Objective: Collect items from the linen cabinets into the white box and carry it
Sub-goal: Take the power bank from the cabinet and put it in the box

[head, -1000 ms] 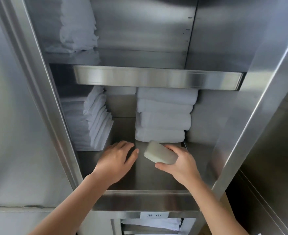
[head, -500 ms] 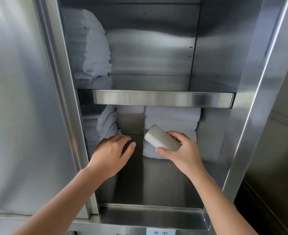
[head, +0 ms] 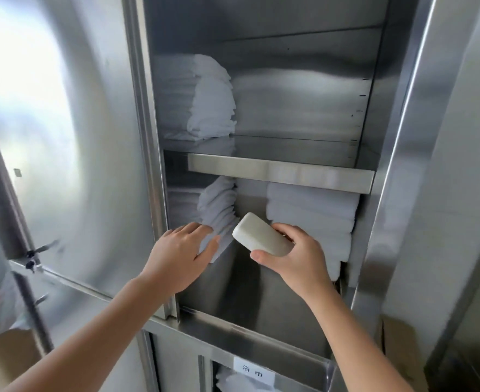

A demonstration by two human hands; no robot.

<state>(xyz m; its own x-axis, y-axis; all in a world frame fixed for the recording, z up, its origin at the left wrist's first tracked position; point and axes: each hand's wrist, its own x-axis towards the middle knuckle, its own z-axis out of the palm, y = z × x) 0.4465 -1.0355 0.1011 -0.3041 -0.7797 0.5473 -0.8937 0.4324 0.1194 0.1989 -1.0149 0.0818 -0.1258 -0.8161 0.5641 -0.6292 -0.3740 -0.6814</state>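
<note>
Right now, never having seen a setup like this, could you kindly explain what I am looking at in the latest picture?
No machine here: a person works with two bare hands, and the camera sits on their head, looking forward and down, so both arms enter from below. Ahead is an open steel cabinet with shelves. The upper stack of folded white linen lies at the left of the top shelf. The lower shelf holds a left stack and a right stack. The left hand, fingers relaxed, reaches to the left stack and seems to touch it. The right hand grips a pale rounded block in the air before the right stack; what it is I cannot tell. A label marks the compartment below.
</note>
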